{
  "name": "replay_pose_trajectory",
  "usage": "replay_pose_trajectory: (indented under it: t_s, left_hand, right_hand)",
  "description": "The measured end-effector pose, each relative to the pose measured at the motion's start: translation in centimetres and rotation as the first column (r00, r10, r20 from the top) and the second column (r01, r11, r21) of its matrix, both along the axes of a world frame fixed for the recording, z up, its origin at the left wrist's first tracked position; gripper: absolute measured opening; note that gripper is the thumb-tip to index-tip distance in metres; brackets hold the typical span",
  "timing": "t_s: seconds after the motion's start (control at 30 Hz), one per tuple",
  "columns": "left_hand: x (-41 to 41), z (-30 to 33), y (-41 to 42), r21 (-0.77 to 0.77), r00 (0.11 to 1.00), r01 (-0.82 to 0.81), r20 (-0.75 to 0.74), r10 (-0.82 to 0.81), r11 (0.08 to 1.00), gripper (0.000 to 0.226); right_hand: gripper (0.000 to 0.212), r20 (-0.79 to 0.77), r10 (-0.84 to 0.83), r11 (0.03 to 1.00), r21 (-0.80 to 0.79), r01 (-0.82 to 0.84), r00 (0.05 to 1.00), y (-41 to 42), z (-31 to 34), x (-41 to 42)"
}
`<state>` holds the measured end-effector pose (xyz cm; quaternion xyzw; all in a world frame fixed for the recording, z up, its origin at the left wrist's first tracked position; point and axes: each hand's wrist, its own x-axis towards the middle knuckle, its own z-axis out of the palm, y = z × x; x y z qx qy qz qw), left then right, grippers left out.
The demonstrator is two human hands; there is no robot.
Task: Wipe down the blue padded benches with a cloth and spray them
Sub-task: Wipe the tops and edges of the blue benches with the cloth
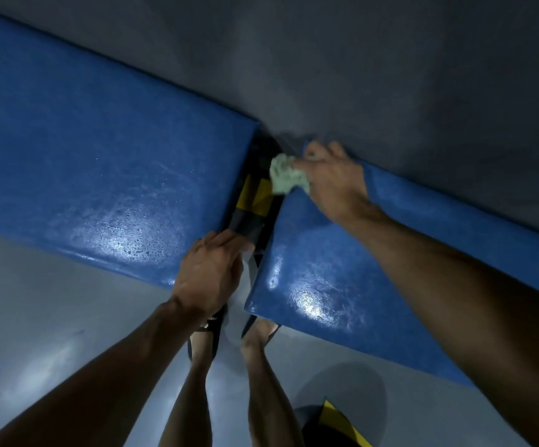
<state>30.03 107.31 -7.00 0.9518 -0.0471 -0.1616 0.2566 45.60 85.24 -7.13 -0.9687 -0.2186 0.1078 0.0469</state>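
Bench (342,269) corner: cloth (285,175) under right fingers (313,156).

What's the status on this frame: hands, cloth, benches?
Right hand grips cloth at right bench far corner. Left hand holds something at the gap, unclear what. Left bench glistens wet. Nothing blocking.

Two blue padded benches stand against the grey wall (390,75), with a narrow gap (255,201) between them as the landmark. The left bench (100,162) lies left of the gap, the right bench (342,279) right of it. Both tops glisten. A pale cloth (285,174) lies on the right bench's far corner beside the gap. Both benches stand on a grey floor (52,317).
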Motion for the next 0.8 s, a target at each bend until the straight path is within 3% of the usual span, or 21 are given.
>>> replay_pose_trajectory:
  t_s: [0.07, 0.17, 0.33, 0.4, 0.47, 0.57, 0.67, 0.8]
  left_hand:
    - [-0.2, -0.1, -0.2, -0.015, 1.0, -0.025, -0.008, 0.024, 1.0, 0.028]
    - [-0.4, -0.1, -0.2, -0.03, 1.0, -0.02, -0.025, 0.019, 0.999, 0.033]
    - [-0.7, 0.1, 0.5, -0.032, 0.998, -0.007, -0.062, 0.005, 0.999, 0.034]
    - [-0.7, 0.5, 0.6, -0.031, 0.998, 0.003, -0.057, -0.005, 1.0, 0.033]
    - [-0.7, 0.8, 0.7, -0.032, 0.998, 0.013, -0.059, -0.015, 0.999, 0.032]
    - [-0.8, 0.9, 0.9, -0.031, 0.997, 0.031, -0.067, -0.033, 0.999, 0.03]
    - [-0.9, 1.0, 0.6, -0.027, 0.996, 0.048, -0.08, -0.05, 0.998, 0.03]
    - [-1.3, 1.2, 0.7, -0.053, 0.994, 0.056, -0.089, -0.061, 0.997, 0.032]
  right_hand:
    - [0.045, 0.026, -0.142, 0.99, -0.022, 0.142, 0.99, 1.1, -0.1, -0.5]
    - [0.041, 0.032, -0.09, 0.995, 0.049, 0.088, 0.995, 2.0, -1.0, -6.0]
    - [0.036, -0.014, 0.197, 0.965, 0.181, -0.191, 0.98, 1.6, -1.2, -16.9]
    - [0.04, -0.051, 0.411, 0.905, 0.144, -0.401, 0.91, 0.7, -0.4, -16.2]
    - [0.058, -0.091, 0.474, 0.879, 0.107, -0.465, 0.876, -0.2, 0.1, -12.5]
    - [0.058, -0.069, 0.182, 0.982, 0.058, -0.179, 0.981, -0.3, 0.7, -6.6]
    - [0.053, 0.031, -0.083, 0.996, 0.035, 0.082, 0.996, 1.4, 0.4, -7.0]
    - [0.03, 0.007, -0.119, 0.977, 0.18, 0.115, 0.993, 4.0, -1.1, -16.3]
